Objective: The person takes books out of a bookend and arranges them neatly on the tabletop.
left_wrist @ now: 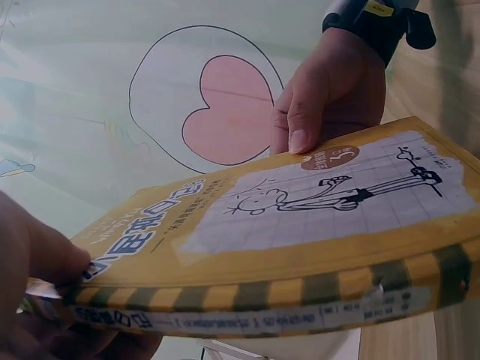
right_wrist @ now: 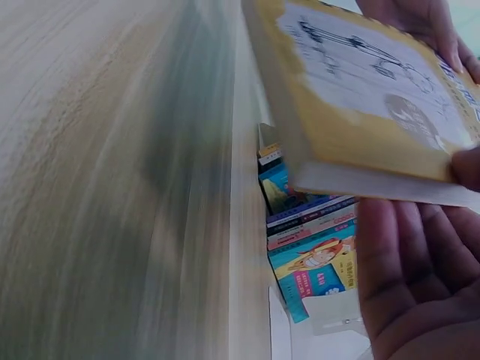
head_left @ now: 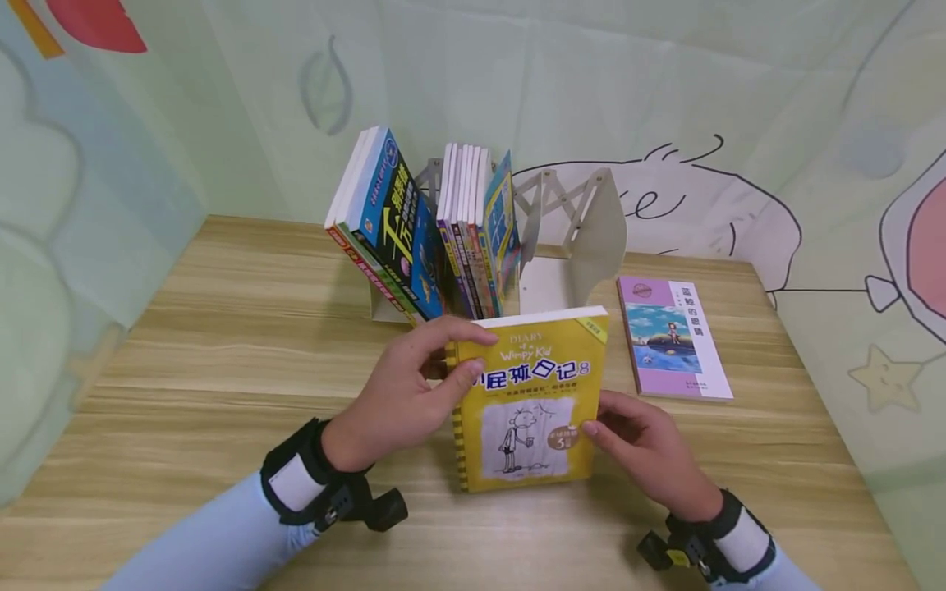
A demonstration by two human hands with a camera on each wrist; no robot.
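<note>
Yellow book (head_left: 532, 427) is sitting between both hands, on the near side of the rack (head_left: 547, 283); shadow in the right wrist view suggests it's being held clear of the bench (head_left: 244, 361). Cover is facing the person, top edge is pointing rackward, spine is running down the left.

Left hand (head_left: 414, 386) is gripping the upper spine corner, thumb on cover, other fingers wrapping behind. Right hand (head_left: 654, 451) is pinching the opposite edge, thumb on cover, fingers supporting underneath. Neither is spread wide; both are closing on the book's thickness. My read: the two-sided hold is keeping a thick book level and stopping it twisting, with thumbs leaving most of the cover exposed.

Pose: left forearm is angling in from nearside-left of the rack, right from nearside-right, wrists roughly mirroring, left hand sitting closer to the rack.

Thick books (head_left: 402, 222) are leaning left at the rack's left end, its end plate probably bracing them. Thin books (head_left: 466, 222) are standing mid-rack, spines facing out, likely for reading titles. Blue book (head_left: 501, 217) is ending that row. Pink book (head_left: 668, 341) is lying flat just right of the rack, cover up.
</note>
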